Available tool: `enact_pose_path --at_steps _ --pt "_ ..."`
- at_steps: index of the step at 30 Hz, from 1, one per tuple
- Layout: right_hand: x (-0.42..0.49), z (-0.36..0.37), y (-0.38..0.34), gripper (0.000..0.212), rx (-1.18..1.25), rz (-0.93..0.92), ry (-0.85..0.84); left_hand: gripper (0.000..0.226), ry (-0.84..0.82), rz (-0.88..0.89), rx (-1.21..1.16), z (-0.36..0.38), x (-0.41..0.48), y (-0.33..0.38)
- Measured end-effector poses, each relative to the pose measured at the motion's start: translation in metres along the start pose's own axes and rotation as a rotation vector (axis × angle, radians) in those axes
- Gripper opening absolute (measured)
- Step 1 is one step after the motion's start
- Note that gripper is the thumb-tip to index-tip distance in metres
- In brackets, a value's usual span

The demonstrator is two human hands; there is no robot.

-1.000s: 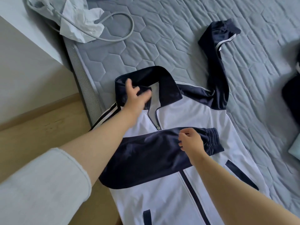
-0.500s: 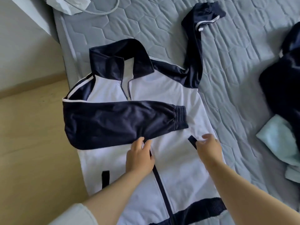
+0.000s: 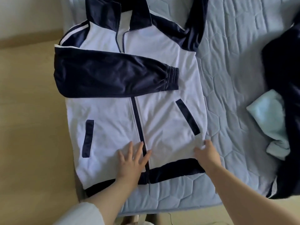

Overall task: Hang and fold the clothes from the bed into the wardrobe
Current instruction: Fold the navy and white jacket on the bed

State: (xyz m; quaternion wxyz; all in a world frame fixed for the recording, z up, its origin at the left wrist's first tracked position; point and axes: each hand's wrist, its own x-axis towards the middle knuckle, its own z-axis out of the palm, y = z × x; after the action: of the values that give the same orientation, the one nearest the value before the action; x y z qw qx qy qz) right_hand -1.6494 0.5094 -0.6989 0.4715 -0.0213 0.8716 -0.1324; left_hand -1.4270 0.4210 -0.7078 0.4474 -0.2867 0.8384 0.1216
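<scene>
My left hand [image 3: 133, 159] lies spread on the jacket [image 3: 113, 119], which overhangs the edge of the bed [image 3: 227, 78]. My right hand [image 3: 207, 153] touches its side; I cannot tell if it pinches.

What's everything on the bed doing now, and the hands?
White and navy zip jacket: flat, face up, mostly zipped.
Navy cuffed sleeve: folded across chest.
Other navy sleeve: stretched upward.
Left hand: flat on jacket.
Right hand: on jacket's edge, grip unclear.
Pale blue cloth: crumpled.
Dark navy garment: heaped.

No legible text, label, brand or number on jacket [image 3: 162, 127] or bed [image 3: 235, 78].
</scene>
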Motion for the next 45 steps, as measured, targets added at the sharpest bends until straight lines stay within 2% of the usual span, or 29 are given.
enact_pose_path --at_steps 2,4,7,8,13,16,18,23,27,30,33,38,42,45 --pt "0.001 0.0 0.009 0.012 -0.031 -0.06 -0.014 0.096 0.184 0.044 -0.01 0.001 -0.001 0.003" --pt "0.0 0.002 0.018 0.008 -0.107 -0.091 -0.016 0.09 0.257 0.063 0.007 -0.006 -0.008 0.001" --pt "-0.012 0.01 0.034 0.013 -0.161 -0.082 -0.058 0.088 0.167 0.125 -0.103 0.012 -0.013 -0.008" --pt "-0.019 0.013 0.041 0.013 -0.177 -0.067 -0.093 0.088 0.076 0.152 -0.143 0.016 -0.02 -0.011" --pt "-0.063 0.031 0.09 0.014 -0.224 0.084 -0.235 0.082 -0.06 0.263 -0.312 0.042 -0.073 -0.013" --pt "-0.082 0.034 0.107 0.016 -0.227 0.1 -0.233 0.081 -0.208 0.282 -0.312 0.047 -0.091 -0.013" --pt "-0.083 0.03 0.104 0.016 -0.208 0.064 -0.189 0.079 -0.204 0.262 -0.306 0.043 -0.092 -0.014" --pt "-0.064 0.007 0.068 0.013 -0.115 -0.005 -0.077 0.067 -0.008 0.121 -0.499 0.005 -0.071 -0.007" --pt "-0.04 -0.01 0.029 0.034 0.016 -0.038 -0.055 0.064 0.249 0.001 -0.594 -0.042 -0.044 0.006" --pt "-0.014 -0.028 0.003 0.039 0.018 -0.102 -0.061 0.068 0.369 -0.047 -0.673 -0.079 -0.016 0.021" --pt "0.017 -0.047 -0.026 0.041 0.006 -0.175 -0.048 0.07 0.341 -0.062 -0.873 -0.112 0.017 0.031" --pt "0.078 -0.068 -0.085 0.044 0.25 -0.205 -0.048 0.078 0.195 -0.077 -1.263 -0.141 0.078 0.044" --pt "0.112 -0.081 -0.129 0.046 0.455 -0.271 -0.027 0.078 0.141 -0.141 -1.151 -0.138 0.101 0.06" --pt "0.125 -0.091 -0.159 0.048 0.541 -0.274 -0.05 0.057 0.224 -0.212 -1.257 -0.148 0.108 0.062"
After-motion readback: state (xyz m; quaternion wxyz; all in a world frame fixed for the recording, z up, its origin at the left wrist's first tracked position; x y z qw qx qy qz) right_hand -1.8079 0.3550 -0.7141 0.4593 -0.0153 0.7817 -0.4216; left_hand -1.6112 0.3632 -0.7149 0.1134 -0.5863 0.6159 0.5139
